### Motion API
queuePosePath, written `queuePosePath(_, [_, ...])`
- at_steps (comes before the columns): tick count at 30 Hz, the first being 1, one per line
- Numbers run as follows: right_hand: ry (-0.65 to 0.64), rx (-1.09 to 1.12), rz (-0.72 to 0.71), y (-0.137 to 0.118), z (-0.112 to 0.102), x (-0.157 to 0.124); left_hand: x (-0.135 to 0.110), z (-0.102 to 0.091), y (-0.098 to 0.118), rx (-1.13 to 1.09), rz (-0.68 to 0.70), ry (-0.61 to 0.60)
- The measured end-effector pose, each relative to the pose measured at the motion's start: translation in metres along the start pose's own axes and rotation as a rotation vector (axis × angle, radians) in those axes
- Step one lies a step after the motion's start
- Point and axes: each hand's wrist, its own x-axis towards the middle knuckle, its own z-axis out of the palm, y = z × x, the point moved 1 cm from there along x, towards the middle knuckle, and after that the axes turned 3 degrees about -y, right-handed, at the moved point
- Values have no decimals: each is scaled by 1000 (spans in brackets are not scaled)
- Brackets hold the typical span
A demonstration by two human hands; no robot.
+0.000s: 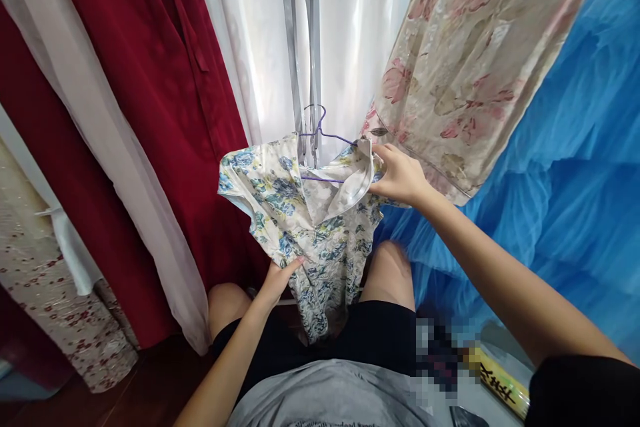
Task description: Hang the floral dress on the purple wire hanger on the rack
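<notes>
A white dress with blue and yellow flowers hangs in front of me on a thin purple hanger. My right hand is closed on the dress at its right shoulder, by the neckline. Lower down, my left hand pinches the side of the bodice, thumb on the front and fingers hidden behind the cloth. The neckline gapes, so the pale lining and the hanger's bottom bar show inside. The lower part of the dress hangs between my knees.
Dark red garments hang at left, beside a pale sheer cloth. White fabric and metal poles stand behind. A beige floral garment and blue ruffled tulle hang at right. A yellow package lies at lower right.
</notes>
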Motion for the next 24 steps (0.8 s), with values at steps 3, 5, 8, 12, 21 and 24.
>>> queuePosePath(3, [-29,34,-86,5,-1,-7,-6,-1,-5,54,-7,-4])
queuePosePath(5, [-81,42,-124,6,3,-16,-16,-1,-17,98,-42,-34])
queuePosePath(8, [-107,-8,-144,-1,22,-36,-34,3,-41,117,-82,-78])
queuePosePath(12, [-99,73,-139,-28,63,-75,-52,7,-64,83,-100,-39])
queuePosePath(21, [42,1068,359,-105,153,-180,-85,13,-73,94,-75,52])
queuePosePath(24, [-24,1172,549,-109,165,-185,-95,17,-71,128,-60,34])
